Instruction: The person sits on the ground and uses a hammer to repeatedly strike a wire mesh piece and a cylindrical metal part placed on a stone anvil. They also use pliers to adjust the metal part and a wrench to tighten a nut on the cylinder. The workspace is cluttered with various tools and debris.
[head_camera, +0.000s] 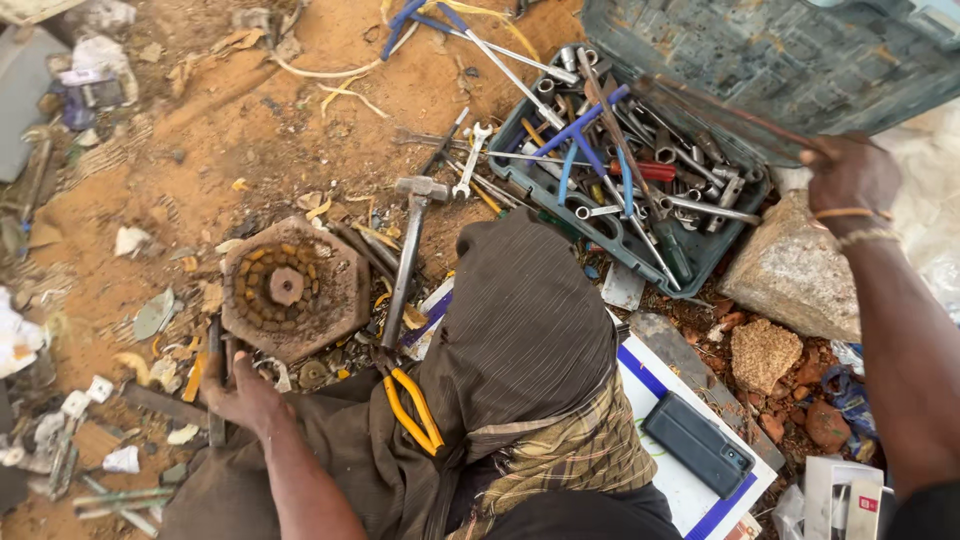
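Draped brown cloth (520, 330) over knee, nearest. Left hand (240, 395): grip clamped on dark metal bar (215, 375), beside hexagonal rusty block (290, 285) on sandy ground (200, 130). Right hand (850, 175): resting on grey stone (790, 270); whether its grip is closed cannot be told. Nearby: hammer (410, 245), yellow-handled pliers (415, 405), open toolbox (640, 170) of wrenches, dark phone (697, 443).

Toolbox lid (790, 60) cut off at top edge, right hand (850, 175) blurred.
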